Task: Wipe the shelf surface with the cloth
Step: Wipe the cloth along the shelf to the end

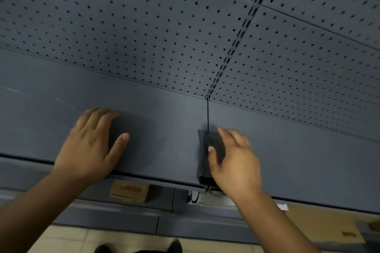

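A dark grey metal shelf (pixel 164 129) runs across the view below a perforated back panel (pixel 144 26). My left hand (pixel 90 150) lies flat on the shelf at the left, fingers straight and thumb spread. My right hand (pixel 234 160) presses a dark folded cloth (pixel 211 146) onto the shelf near its front edge, just below the seam between two shelf sections. The thumb lies on top of the cloth and the fingers are blurred. Part of the cloth hangs over the front lip under my palm.
A slotted upright (pixel 238 43) divides the back panel. Below the shelf sit a small cardboard box (pixel 129 190), white items (pixel 213 199) and a flat cardboard piece (pixel 320 226) on a lower shelf. Beige floor tiles (pixel 67 240) show at the bottom.
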Demonstrator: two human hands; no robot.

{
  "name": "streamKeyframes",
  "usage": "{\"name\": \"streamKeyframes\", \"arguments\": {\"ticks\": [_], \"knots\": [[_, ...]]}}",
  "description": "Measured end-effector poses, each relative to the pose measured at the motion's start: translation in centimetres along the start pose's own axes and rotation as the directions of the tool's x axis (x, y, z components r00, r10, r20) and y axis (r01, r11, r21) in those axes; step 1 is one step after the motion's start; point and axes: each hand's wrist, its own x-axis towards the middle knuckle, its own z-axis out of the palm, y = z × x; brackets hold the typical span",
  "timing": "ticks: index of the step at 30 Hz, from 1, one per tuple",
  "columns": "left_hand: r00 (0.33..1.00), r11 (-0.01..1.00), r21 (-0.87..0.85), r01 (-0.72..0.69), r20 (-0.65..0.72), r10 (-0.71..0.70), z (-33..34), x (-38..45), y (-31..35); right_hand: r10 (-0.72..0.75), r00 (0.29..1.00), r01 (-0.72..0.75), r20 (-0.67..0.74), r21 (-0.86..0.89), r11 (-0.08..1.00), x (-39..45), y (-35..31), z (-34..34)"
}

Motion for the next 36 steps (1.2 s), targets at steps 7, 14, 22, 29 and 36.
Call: {"name": "streamKeyframes", "arguments": {"ticks": [7,14,22,29,36], "knots": [[1.0,1.0,-0.004,0.007,0.01,-0.007,-0.2,-0.1,0.0,0.219,0.938,-0.102,0.269,-0.388,0.916,1.4,-4.7,0.6],[1.0,1.0,0.009,0.013,0.016,-0.014,-0.3,-0.1,-0.1,0.259,0.895,-0.088,0.364,-0.426,0.901,3.8,-5.6,0.3],[1.0,1.0,0.009,0.011,-0.003,-0.011,-0.3,-0.2,-0.1,0.371,0.837,-0.541,0.401,0.516,0.664,5.3,-0.1,-5.6],[1.0,1.0,0.009,0.021,0.005,-0.021,-0.2,-0.2,-0.2,0.432,0.697,-0.717,0.572,0.539,0.442,4.0,4.4,-3.7],[1.0,1.0,0.005,0.028,0.003,-0.028,-0.1,-0.1,0.0,0.282,0.958,-0.284,-0.058,-0.026,0.958,1.4,4.5,-1.9]]}}
